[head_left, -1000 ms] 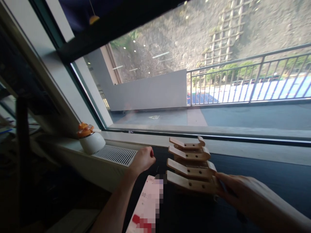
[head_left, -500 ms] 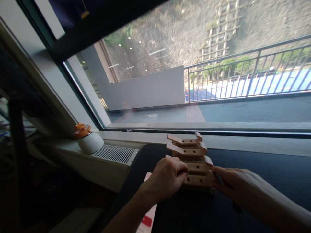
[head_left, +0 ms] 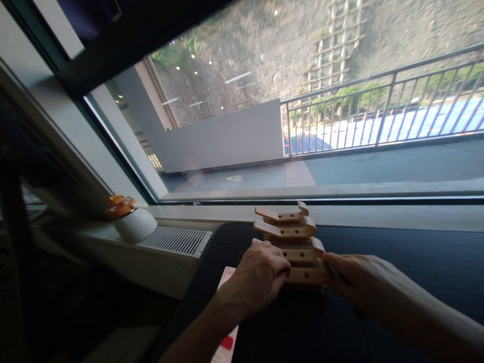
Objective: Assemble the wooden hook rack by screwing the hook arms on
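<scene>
On the black table stands a pale wooden rack (head_left: 298, 255) made of several stepped slats, with upturned ends and small round holes. My left hand (head_left: 260, 269) is closed around its near left side, thumb and fingers pressed against the lower slats and hiding their left ends. At the right end of the lower slats, my right hand (head_left: 363, 277) pinches the wood between thumb and fingers. Something dark shows between the right hand's fingers; its kind is unclear. The rack's underside is hidden.
Under my left forearm lies a pink card or sheet (head_left: 227, 275) with a red patch. A white rounded object with an orange top (head_left: 134, 225) stands on the sill by a vent grille (head_left: 177, 240). The large window (head_left: 227, 141) rises behind the black table (head_left: 397, 247).
The whole view has shifted slightly, so the rack and both hands appear a little further left and up. Both hands keep their hold on the rack.
</scene>
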Demonstrator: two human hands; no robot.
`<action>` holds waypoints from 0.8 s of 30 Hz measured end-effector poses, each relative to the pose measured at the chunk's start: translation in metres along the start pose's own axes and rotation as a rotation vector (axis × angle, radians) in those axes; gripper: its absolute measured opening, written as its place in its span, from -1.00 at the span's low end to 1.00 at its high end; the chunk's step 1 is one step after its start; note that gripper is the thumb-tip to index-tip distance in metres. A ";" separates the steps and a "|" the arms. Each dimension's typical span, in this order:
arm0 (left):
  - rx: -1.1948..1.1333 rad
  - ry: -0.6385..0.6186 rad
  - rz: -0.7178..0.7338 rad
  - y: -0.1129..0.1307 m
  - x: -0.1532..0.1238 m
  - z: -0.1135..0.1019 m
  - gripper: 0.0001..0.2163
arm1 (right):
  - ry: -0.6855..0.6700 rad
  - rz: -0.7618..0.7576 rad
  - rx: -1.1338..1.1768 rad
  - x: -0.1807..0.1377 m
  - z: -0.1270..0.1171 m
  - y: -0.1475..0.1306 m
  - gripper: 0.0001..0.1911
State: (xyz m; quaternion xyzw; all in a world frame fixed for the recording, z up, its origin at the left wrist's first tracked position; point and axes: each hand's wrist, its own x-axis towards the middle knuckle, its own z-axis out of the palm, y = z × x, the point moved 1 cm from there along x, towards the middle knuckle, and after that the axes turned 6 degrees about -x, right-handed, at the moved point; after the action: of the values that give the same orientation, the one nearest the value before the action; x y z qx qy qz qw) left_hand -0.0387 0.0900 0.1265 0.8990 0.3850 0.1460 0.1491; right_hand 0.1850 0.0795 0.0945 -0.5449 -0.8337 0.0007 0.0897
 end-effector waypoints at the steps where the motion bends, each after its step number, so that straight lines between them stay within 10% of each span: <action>1: 0.006 -0.003 0.003 0.000 0.000 0.000 -0.86 | 0.009 -0.007 0.000 0.000 0.000 0.000 -0.90; 24: 0.105 -0.059 0.054 0.000 0.008 0.007 -0.86 | 0.042 -0.033 -0.011 -0.001 -0.004 -0.001 -0.91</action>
State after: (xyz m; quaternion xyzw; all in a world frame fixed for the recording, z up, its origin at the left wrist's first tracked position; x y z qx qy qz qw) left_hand -0.0308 0.0949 0.1208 0.9195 0.3633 0.1031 0.1089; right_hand 0.1848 0.0772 0.0986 -0.5316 -0.8404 -0.0168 0.1039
